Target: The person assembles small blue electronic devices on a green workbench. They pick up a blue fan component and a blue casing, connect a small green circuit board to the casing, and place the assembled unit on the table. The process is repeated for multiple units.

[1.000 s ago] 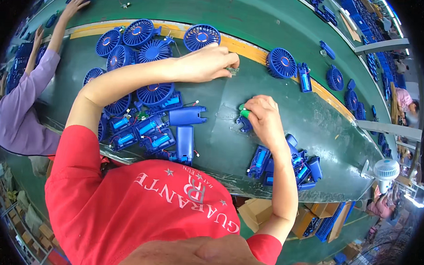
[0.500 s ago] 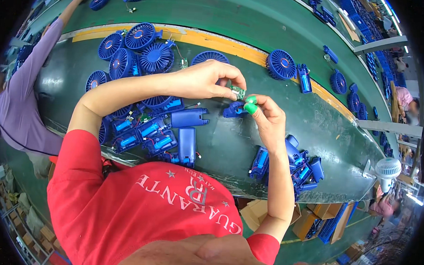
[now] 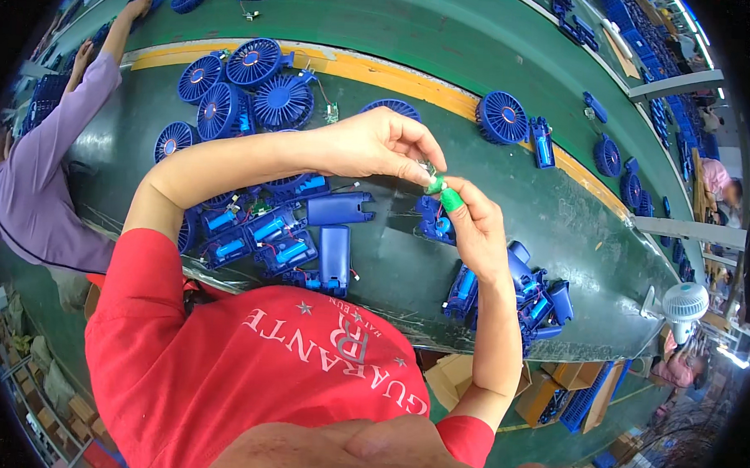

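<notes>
My left hand (image 3: 387, 147) pinches a small green circuit board (image 3: 431, 166), mostly hidden by the fingers. Meeting it from the right is my right hand (image 3: 482, 230), with green covers on its thumb and forefinger. Those two fingertips press together at the board's edge; what they grip there is too small to make out. Just below the fingertips, a blue fan handle housing (image 3: 432, 221) with a light blue cell in it rests on the dark green worktop (image 3: 390, 272).
Several blue round fans (image 3: 283, 102) and opened handles (image 3: 286, 251) lie left of my hands. Another handle pile (image 3: 533, 295) sits at right. A yellow strip (image 3: 365, 66) borders the green conveyor (image 3: 417, 27). A co-worker's purple sleeve (image 3: 60, 153) reaches in at left. A white fan (image 3: 686, 304) stands right.
My fingertips have come together around the board, which is now more covered. The handle housing below them shows more of its light blue cell. At left, the co-worker's arm has shifted.
</notes>
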Tool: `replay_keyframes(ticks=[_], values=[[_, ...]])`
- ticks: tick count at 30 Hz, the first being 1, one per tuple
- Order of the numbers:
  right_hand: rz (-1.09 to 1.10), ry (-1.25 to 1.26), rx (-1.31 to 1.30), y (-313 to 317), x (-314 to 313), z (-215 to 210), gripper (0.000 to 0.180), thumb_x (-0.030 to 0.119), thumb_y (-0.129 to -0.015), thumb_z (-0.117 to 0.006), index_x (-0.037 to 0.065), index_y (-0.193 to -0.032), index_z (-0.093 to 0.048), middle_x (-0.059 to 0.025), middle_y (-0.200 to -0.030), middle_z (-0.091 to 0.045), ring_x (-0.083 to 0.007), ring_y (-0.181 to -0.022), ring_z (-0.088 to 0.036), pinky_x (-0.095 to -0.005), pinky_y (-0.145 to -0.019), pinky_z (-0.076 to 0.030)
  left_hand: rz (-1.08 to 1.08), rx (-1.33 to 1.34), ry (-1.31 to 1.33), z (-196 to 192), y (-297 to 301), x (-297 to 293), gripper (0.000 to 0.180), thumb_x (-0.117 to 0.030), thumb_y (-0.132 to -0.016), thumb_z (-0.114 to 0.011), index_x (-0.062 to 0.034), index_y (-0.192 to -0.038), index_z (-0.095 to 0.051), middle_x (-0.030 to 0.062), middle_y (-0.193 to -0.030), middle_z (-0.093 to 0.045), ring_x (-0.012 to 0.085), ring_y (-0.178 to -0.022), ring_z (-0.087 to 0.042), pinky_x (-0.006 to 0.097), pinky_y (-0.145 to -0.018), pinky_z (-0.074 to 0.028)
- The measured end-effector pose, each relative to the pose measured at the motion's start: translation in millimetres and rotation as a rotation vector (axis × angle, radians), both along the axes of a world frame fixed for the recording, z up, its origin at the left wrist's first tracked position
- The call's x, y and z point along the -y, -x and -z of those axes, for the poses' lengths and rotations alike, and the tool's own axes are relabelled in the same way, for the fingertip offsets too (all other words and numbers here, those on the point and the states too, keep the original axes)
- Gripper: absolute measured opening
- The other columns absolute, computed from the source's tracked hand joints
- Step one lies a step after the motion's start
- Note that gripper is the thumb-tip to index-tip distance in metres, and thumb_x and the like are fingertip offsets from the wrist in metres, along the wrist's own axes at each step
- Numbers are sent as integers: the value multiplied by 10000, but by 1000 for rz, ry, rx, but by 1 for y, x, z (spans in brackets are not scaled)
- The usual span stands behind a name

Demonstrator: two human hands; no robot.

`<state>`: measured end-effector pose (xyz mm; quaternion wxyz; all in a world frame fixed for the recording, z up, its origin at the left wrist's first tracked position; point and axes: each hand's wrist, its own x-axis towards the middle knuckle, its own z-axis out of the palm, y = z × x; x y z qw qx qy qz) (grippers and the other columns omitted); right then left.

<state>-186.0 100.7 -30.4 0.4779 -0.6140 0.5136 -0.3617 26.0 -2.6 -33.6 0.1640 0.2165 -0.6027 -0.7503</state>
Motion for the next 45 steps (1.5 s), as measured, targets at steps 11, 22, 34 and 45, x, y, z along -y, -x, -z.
replay_keyframes(ticks=[11, 22, 34, 45], values=[[-160, 42, 18, 3, 5, -10, 230, 218, -972, -548, 11, -975, -649, -35, -820, -566, -132, -735, -516, -254, -672, -422, 79, 19, -62, -1, -2, -1, 214, -33, -874, -667, -8, -1087, -662, 29, -1025, -614, 88, -935, -586, 235, -841, -487], [-218, -106, 187, 4, -1, 1, 337, 335, -985, -514, 22, -952, -635, -20, -866, -587, -108, -789, -517, -254, -704, -422, 120, -14, -48, -6, 2, -4, 208, -2, -870, -658, 9, -1076, -634, 54, -1034, -609, 109, -964, -594, 246, -853, -494], [-270, -321, 436, 8, -3, 17, 303, 312, -966, -556, 22, -997, -639, -14, -912, -635, -99, -842, -544, -253, -787, -437, 174, -147, -32, 6, 2, -6, 156, 14, -851, -672, 0, -998, -620, 48, -1032, -542, 115, -952, -577, 253, -838, -490], [-181, -312, 393, 4, -7, 19, 249, 240, -966, -566, 11, -975, -664, -24, -911, -657, -107, -855, -567, -250, -810, -448, 147, -168, 184, 13, 4, -5, 156, 13, -837, -683, -14, -979, -627, 66, -1050, -522, 132, -967, -552, 260, -840, -475]])
